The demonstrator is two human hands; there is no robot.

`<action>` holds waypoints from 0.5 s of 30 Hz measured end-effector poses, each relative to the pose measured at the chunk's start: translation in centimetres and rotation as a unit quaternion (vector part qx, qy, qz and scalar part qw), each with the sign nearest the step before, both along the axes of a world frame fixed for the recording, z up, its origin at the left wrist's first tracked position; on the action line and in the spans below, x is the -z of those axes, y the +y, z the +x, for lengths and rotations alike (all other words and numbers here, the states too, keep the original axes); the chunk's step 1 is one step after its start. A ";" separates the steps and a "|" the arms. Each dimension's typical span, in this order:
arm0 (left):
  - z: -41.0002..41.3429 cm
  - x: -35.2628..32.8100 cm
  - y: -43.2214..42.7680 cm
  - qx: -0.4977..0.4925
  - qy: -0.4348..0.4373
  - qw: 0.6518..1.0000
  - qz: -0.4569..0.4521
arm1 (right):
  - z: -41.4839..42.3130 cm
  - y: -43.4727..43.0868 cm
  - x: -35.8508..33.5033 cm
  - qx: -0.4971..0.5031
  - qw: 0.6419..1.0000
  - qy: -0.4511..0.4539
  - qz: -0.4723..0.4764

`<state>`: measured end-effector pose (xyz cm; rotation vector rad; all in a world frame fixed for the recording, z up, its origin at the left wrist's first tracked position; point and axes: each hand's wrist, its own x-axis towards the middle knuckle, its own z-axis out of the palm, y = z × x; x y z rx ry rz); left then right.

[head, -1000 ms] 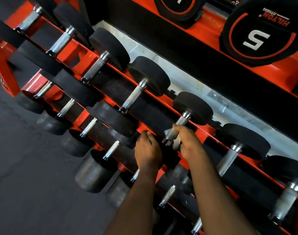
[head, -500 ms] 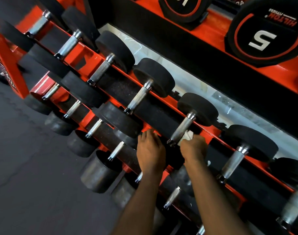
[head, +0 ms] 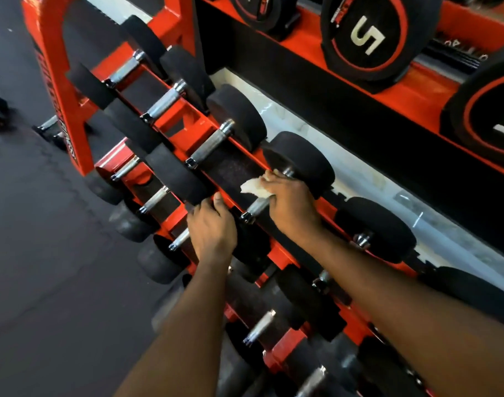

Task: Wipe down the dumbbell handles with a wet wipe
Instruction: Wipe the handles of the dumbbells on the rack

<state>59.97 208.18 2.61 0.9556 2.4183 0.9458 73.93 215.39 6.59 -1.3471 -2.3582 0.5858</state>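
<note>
Head view: my right hand (head: 290, 207) is back on a dumbbell handle (head: 256, 207), with the wet wipe (head: 255, 187) wrapped round it.

My fingers and thumb curl round the bar's upper half, hard against the rear head (head: 305, 161). A white corner of wipe sticks out to the left, and the lower half shows bare down to its collar. My left hand (head: 213, 227) braces on the front head (head: 173, 173) just left of that bar, at the rack's (head: 58, 81) front edge, fingers bent over the rubber and thumb up. Half a second ago the right hand was off the bar at its lower end, so I judge a fresh stroke has begun. The view has swung, so I cannot tell whether this is the same bar. The next handle (head: 210, 144) toward the rack's left end lies untouched.
</note>
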 end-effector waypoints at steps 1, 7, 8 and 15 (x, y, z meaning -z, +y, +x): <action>0.1 0.2 0.1 -0.013 -0.011 1.000 0.021 | -0.5 0.5 0.7 -0.074 0.994 -0.081 0.029; 0.4 0.5 -0.2 -0.030 -0.023 0.999 0.030 | 0.6 1.3 4.2 -0.328 0.923 -0.160 0.121; 0.4 0.5 -0.3 -0.029 -0.024 0.999 0.030 | 0.7 2.4 3.9 -0.317 0.928 -0.161 0.108; 0.5 0.4 -0.3 -0.029 -0.043 0.998 0.026 | -0.8 1.2 3.4 -0.254 0.960 -0.116 0.035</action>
